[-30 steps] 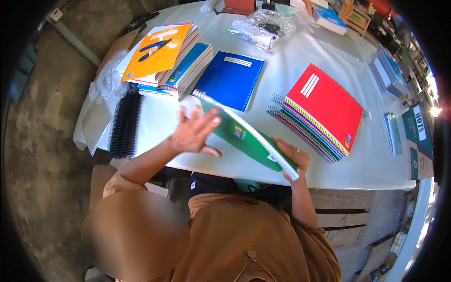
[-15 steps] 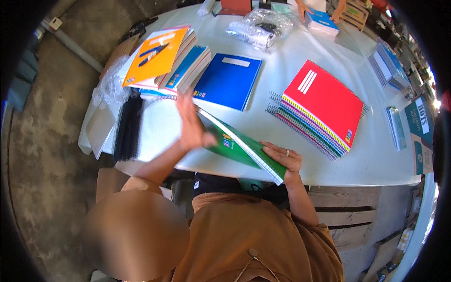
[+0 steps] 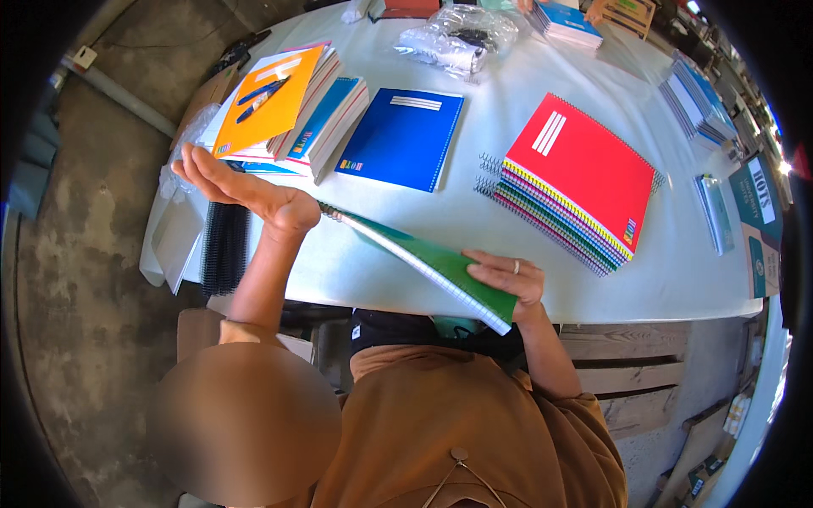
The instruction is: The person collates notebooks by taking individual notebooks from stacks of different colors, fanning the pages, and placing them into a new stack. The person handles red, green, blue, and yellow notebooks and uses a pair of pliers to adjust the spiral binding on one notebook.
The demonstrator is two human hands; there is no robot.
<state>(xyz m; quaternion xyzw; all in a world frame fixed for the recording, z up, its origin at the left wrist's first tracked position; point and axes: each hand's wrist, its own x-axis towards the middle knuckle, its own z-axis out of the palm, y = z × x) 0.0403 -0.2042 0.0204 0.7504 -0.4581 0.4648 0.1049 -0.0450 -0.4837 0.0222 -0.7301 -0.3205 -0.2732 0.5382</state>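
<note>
My right hand (image 3: pixel 512 278), a ring on one finger, grips the near right end of a green-covered notebook (image 3: pixel 432 261). The notebook is tilted, with the edge of its white gridded pages turned toward me. A short stretch of dark spiral wire (image 3: pixel 329 210) shows at its far left end. My left hand (image 3: pixel 254 190) is stretched out past that end, over the table's left side. Its fingers are extended and I see nothing held in them. The heel of this hand is close to the wire; whether they touch is hidden.
A red spiral notebook (image 3: pixel 580 169) tops a stack on the right. One blue notebook (image 3: pixel 402 140) lies alone; beside it an orange cover (image 3: pixel 271 102) with pens tops a pile. Dark wire coils (image 3: pixel 224 245) lie at the left edge. Behind are plastic wrap (image 3: pixel 457 38) and another person's hands.
My left hand has moved left, off the notebook, and its fingers now point away to the left. The curved wire that stuck out past the notebook no longer shows there. My right hand keeps its grip.
</note>
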